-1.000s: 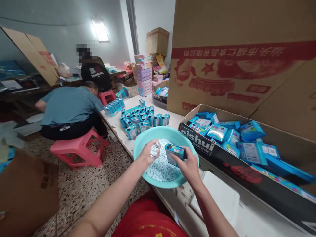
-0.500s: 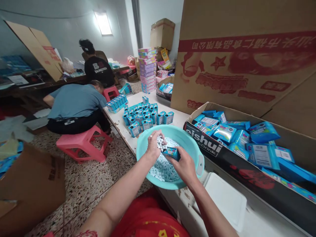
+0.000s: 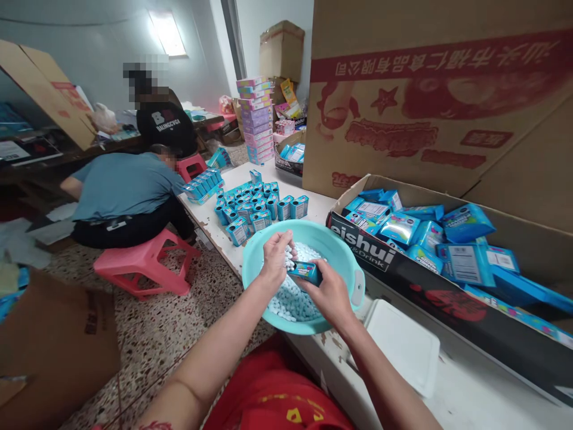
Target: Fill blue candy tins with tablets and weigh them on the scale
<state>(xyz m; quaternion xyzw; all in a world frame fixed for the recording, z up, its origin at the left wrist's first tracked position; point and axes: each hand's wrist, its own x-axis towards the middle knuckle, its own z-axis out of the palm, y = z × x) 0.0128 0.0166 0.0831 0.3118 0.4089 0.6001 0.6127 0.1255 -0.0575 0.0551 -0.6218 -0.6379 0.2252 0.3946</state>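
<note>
Pellets (image 3: 289,257) filled our cupped left hand (image 3: 274,258) beside the box (image 3: 307,272) our right hand (image 3: 332,291) gripped; we seemed mid-filling, next needing a steady, narrow pour.

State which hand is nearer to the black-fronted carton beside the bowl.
Right. The right hand, holding a small box, is over the bowl, nearer the carton; the left hand, holding white pellets, is farther across the bowl.
</note>
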